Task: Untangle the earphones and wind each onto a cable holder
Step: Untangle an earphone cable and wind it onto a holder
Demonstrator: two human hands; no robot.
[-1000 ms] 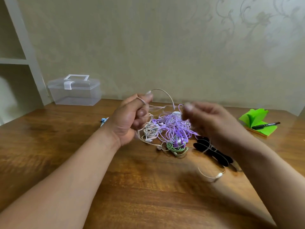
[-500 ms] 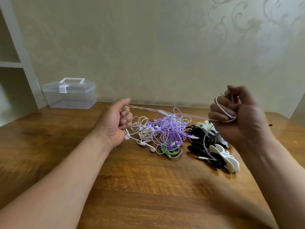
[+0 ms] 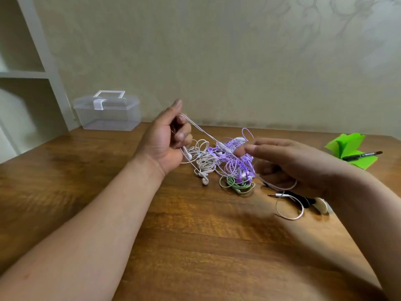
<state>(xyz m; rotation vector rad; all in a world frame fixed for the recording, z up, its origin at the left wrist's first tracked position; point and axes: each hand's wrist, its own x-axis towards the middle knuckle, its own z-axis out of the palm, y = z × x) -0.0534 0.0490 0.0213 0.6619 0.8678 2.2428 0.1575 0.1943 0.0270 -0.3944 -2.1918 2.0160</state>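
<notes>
cable in left hand fingers, tangle beside

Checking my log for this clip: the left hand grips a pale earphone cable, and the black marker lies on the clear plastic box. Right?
Not quite. In the head view the black marker lies on the green notepad at the right, not on the clear plastic box at the back left. The left hand does grip the pale earphone cable.

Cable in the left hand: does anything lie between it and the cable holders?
Yes. The right hand hangs over the cable holders, and the purple tangle lies beneath the cable the left hand grips.
</notes>
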